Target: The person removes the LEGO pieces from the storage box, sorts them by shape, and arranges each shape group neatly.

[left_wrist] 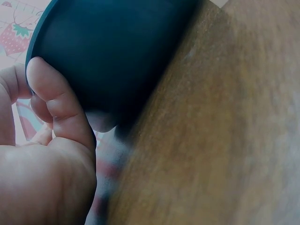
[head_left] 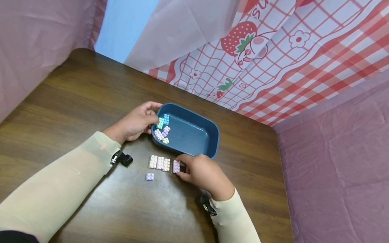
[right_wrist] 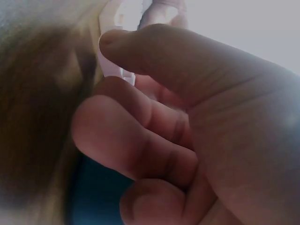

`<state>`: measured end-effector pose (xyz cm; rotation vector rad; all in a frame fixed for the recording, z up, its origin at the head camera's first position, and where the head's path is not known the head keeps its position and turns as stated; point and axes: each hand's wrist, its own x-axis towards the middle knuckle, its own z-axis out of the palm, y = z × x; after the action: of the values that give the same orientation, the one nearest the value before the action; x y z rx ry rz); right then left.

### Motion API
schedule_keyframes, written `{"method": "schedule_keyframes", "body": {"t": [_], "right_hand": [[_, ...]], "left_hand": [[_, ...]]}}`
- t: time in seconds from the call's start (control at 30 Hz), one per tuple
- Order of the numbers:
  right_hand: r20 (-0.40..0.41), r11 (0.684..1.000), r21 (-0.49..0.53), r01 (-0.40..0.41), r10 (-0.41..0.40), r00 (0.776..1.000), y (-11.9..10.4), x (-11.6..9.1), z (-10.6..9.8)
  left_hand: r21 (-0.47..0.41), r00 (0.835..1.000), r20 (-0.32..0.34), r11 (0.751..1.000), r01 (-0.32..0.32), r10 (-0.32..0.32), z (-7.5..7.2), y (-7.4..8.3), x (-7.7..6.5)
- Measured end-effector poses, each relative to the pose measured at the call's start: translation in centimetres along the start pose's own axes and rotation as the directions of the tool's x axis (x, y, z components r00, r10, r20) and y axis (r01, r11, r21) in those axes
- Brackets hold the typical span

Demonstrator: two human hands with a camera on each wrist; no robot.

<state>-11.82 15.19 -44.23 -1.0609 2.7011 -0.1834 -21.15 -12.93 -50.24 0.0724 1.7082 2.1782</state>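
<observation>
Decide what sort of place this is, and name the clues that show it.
Probably an indoor tabletop work corner screened off with cloth: a brown wood-look table, a mauve cloth at the right, and a strawberry-print cloth along the far edge.

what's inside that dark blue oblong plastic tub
In the dark blue tub, five small studded plastic bricks show, bunched near the left hand: blue, green, purple, pale pinkish and yellowish. Anything beneath them is covered.

Left wrist cam: blue tub cut off at top, surface blurred. Right wrist cam: fingers partly hide pinched pale brick, stud count unreadable.
</observation>
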Motion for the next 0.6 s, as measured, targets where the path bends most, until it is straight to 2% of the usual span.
{"method": "schedule_keyframes", "body": {"t": [0.27,0.6], "right_hand": [[-0.013,0.996,-0.082,-0.023,0.022,1.0,-0.29,0.3,0.59],[-0.016,0.996,-0.085,0.002,-0.003,1.0,-0.39,0.53,0.99]], "left_hand": [[0.002,1.0,0.008,1.0,-0.003,0.003,0.03,0.02,-0.01],[0.001,1.0,-0.007,1.0,0.003,-0.003,0.16,0.06,0.03]]}}
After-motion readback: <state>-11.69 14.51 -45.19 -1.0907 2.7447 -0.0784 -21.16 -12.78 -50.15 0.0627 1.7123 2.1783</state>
